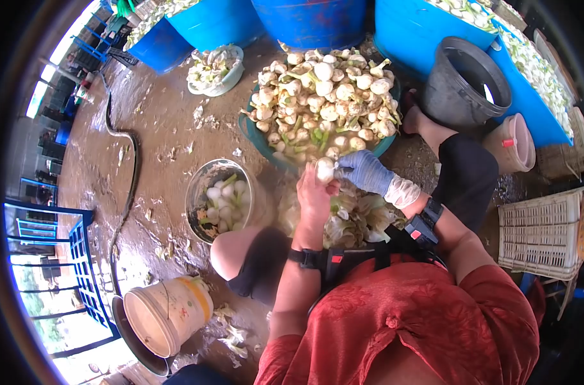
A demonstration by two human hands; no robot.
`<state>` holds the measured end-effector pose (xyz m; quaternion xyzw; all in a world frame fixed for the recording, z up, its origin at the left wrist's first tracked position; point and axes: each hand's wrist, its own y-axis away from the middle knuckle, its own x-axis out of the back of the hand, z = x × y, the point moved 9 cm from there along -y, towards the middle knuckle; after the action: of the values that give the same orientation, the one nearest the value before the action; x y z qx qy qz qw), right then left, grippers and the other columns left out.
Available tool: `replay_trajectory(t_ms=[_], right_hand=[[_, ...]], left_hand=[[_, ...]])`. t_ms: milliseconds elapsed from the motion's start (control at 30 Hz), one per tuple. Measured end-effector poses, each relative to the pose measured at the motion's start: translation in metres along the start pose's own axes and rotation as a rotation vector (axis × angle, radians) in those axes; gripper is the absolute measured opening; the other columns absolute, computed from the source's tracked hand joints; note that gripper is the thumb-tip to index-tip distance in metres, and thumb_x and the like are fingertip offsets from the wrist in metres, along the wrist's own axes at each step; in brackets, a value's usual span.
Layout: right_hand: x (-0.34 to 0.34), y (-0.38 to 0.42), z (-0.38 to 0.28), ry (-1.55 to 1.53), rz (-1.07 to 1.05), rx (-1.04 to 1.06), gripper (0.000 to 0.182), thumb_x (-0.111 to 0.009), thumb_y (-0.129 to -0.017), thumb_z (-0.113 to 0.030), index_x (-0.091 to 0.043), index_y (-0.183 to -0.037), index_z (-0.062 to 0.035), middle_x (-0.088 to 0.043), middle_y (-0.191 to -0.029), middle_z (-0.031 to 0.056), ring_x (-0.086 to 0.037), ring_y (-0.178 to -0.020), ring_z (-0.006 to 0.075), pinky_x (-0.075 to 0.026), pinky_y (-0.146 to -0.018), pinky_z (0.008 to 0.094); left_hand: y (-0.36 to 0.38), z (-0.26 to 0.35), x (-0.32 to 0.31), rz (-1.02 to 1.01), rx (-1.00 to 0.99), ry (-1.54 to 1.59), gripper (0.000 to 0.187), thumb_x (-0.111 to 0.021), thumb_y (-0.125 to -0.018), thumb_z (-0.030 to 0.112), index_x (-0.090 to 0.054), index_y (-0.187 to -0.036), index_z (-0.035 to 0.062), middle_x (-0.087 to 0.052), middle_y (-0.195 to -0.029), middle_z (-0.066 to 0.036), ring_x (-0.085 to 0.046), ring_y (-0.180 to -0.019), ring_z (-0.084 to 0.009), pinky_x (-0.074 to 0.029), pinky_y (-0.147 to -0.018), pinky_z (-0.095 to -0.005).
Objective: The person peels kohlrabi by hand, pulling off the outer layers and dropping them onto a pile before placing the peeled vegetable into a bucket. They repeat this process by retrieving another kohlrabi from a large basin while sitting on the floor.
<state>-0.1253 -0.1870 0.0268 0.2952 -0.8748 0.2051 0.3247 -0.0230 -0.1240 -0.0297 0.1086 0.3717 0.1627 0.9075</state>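
Observation:
My left hand (313,192), bare, grips a peeled white garlic bulb (325,170) between thumb and fingers. At the bulb's right side is my right hand (363,172), in a blue-grey glove, its fingers closed; something dark shows at its fingertips, too small to make out. Just beyond both hands stands a wide green tub (252,136) heaped with unpeeled garlic bulbs (324,96), with murky water at its near side. Beneath my hands lies a pile of stripped leaves and skins (353,221). A round bucket (194,204) of cleaned white bulbs sits left of my left hand.
Blue bins (311,22) line the back, with a pale basin (231,85) of trimmings before them. A black bucket (455,83), pink bucket (511,144) and white crate (539,234) stand right. A hose (135,167) crosses the wet floor; a white pail (170,314) lies tilted front left.

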Motion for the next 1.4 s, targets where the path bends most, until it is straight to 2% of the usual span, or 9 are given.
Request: replay_trajectory(t_ms=[367, 567, 700, 767, 967, 1067, 1167, 1200, 1400], right_hand=[[-0.05, 0.005, 0.032, -0.072, -0.106, -0.203, 0.023, -0.058, -0.081, -0.025, -0.064, -0.081, -0.0029, -0.063, -0.074, 0.0192, -0.061, -0.073, 0.0367, -0.047, -0.064, 0.0417], [-0.064, 0.03, 0.053, -0.548, -0.277, -0.345, 0.02, -0.051, -0.088, -0.015, -0.06, -0.089, 0.0027, -0.063, -0.077, 0.0148, -0.054, -0.065, 0.0193, -0.044, -0.067, 0.0338], [-0.039, 0.025, 0.017, -0.217, -0.09, 0.153, 0.019, -0.051, -0.087, -0.013, -0.059, -0.088, 0.0044, -0.063, -0.077, 0.0163, -0.056, -0.068, 0.0227, -0.045, -0.068, 0.0341], [-0.053, 0.025, 0.036, -0.5, -0.117, -0.125, 0.015, -0.054, -0.083, -0.011, -0.06, -0.089, 0.0019, -0.061, -0.079, 0.0153, -0.058, -0.072, 0.0248, -0.046, -0.068, 0.0331], [-0.039, 0.032, 0.028, -0.59, -0.238, -0.023, 0.019, -0.056, -0.079, -0.011, -0.061, -0.096, -0.0026, -0.061, -0.09, 0.0135, -0.06, -0.081, 0.0249, -0.048, -0.071, 0.0331], [-0.003, 0.039, -0.01, -0.119, 0.111, 0.484, 0.016, -0.057, -0.08, -0.009, -0.059, -0.093, 0.0003, -0.059, -0.087, 0.0137, -0.059, -0.081, 0.0294, -0.048, -0.072, 0.0353], [-0.027, 0.028, 0.024, -0.379, -0.068, 0.054, 0.02, -0.057, -0.081, -0.009, -0.058, -0.099, 0.0003, -0.059, -0.096, 0.0152, -0.059, -0.086, 0.0298, -0.048, -0.076, 0.035], [-0.02, 0.038, 0.002, 0.124, 0.017, 0.473, 0.024, -0.058, -0.081, -0.011, -0.058, -0.103, -0.001, -0.058, -0.104, 0.0147, -0.057, -0.094, 0.0288, -0.047, -0.082, 0.0354], [0.013, 0.033, 0.05, 0.26, 0.011, 0.405, 0.027, -0.059, -0.077, -0.009, -0.059, -0.103, -0.0039, -0.055, -0.112, 0.0121, -0.053, -0.102, 0.0282, -0.044, -0.09, 0.0361]], left_hand=[[0.02, 0.028, -0.006, -0.082, -0.298, -0.73, 0.037, -0.068, -0.078, 0.018, -0.06, -0.106, -0.0039, -0.061, -0.084, -0.001, -0.053, -0.073, -0.0075, -0.043, -0.065, -0.021], [0.03, 0.028, -0.011, -0.215, -0.167, -0.505, 0.04, -0.063, -0.078, 0.021, -0.059, -0.109, -0.0051, -0.062, -0.088, -0.004, -0.058, -0.081, -0.0121, -0.048, -0.072, -0.0256], [0.024, 0.006, 0.028, 0.154, -0.005, -0.309, 0.042, -0.055, -0.083, 0.03, -0.058, -0.106, -0.0053, -0.063, -0.087, -0.009, -0.061, -0.076, -0.0179, -0.052, -0.06, -0.0309], [0.017, -0.017, 0.036, 0.045, 0.297, -0.49, 0.039, -0.057, -0.083, 0.028, -0.059, -0.103, -0.0049, -0.064, -0.085, -0.011, -0.061, -0.067, -0.0193, -0.049, -0.051, -0.03], [0.011, -0.021, 0.008, -0.108, 0.111, -0.268, 0.035, -0.06, -0.085, 0.029, -0.06, -0.102, -0.0022, -0.062, -0.082, -0.008, -0.061, -0.065, -0.0164, -0.049, -0.047, -0.0303], [0.009, -0.023, 0.007, -0.077, 0.159, -0.252, 0.032, -0.061, -0.085, 0.026, -0.06, -0.101, -0.0018, -0.062, -0.086, -0.007, -0.061, -0.069, -0.0158, -0.05, -0.048, -0.0306], [0.019, -0.037, 0.013, -0.027, 0.287, -0.437, 0.037, -0.065, -0.084, 0.03, -0.06, -0.102, -0.0015, -0.063, -0.085, -0.007, -0.061, -0.067, -0.0159, -0.049, -0.045, -0.0286], [0.017, -0.04, 0.009, -0.074, 0.273, -0.384, 0.039, -0.065, -0.083, 0.033, -0.06, -0.102, -0.0014, -0.063, -0.082, -0.007, -0.061, -0.064, -0.0154, -0.047, -0.043, -0.0276], [0.013, -0.041, -0.001, -0.241, 0.292, 0.035, 0.037, -0.065, -0.074, 0.019, -0.056, -0.103, -0.0014, -0.06, -0.077, -0.018, -0.059, -0.058, -0.0298, -0.045, -0.046, -0.0333]])
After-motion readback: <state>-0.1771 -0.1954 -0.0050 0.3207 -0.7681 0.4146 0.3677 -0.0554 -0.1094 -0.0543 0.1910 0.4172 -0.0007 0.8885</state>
